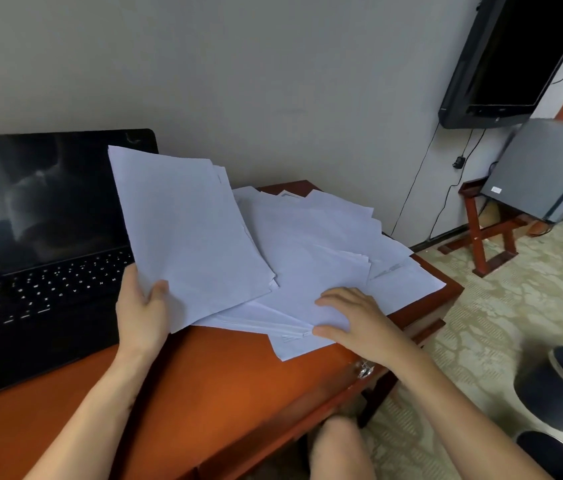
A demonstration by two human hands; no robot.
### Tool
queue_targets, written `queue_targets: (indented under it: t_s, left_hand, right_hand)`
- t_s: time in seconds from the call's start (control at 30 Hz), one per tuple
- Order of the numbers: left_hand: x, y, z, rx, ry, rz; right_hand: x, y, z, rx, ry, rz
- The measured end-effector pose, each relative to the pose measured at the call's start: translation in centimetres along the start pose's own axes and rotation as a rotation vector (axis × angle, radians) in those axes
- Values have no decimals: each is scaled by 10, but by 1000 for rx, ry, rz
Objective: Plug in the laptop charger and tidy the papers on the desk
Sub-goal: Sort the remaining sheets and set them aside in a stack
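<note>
Head camera: a sheaf of papers [186, 237] is gripped at its lower edge by the left hand [141, 308], raised and tilted before the open laptop [41, 244]. On the desk [224, 375], loose sheets [325, 237] are pressed by the right hand [354, 318], fingers spread flat.

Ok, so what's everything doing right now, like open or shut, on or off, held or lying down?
Black laptop: lid open, screen dark, keys lit.
White paper stack: held up, tilted.
Loose white sheets: scattered, overlapping on the orange wooden desk.
Left hand: grips the stack's lower edge.
Right hand: rests on the loose sheets, fingers spread.
Black wall television: screen dark.
</note>
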State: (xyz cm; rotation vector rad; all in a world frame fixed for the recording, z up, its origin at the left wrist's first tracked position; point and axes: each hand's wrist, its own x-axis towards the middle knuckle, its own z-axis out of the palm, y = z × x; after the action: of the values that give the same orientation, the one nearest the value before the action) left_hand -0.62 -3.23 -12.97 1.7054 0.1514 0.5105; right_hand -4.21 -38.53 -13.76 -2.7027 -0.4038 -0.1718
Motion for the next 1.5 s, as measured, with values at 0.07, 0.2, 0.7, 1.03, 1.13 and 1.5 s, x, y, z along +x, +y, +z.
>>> queue_targets:
  t_s: [0.07, 0.2, 0.7, 1.03, 1.13, 1.5]
  left_hand:
    - [2, 0, -3, -11, 15, 2]
    - [3, -1, -7, -17, 35, -12]
    - [-3, 9, -10, -137, 205, 89]
    - [-5, 11, -7, -167, 184, 56]
    - [-6, 13, -5, -169, 167, 46]
    - [-4, 20, -12, -205, 225, 55]
  right_hand:
    - [1, 0, -6, -114, -34, -50]
    - [-2, -6, -15, -271, -97, -116]
    - [-2, 12, -31, 110, 239, 143]
    - [-1, -2, -46, 577, 599, 394]
    - [-3, -3, -50, 668, 636, 403]
    - [-2, 2, -62, 810, 771, 390]
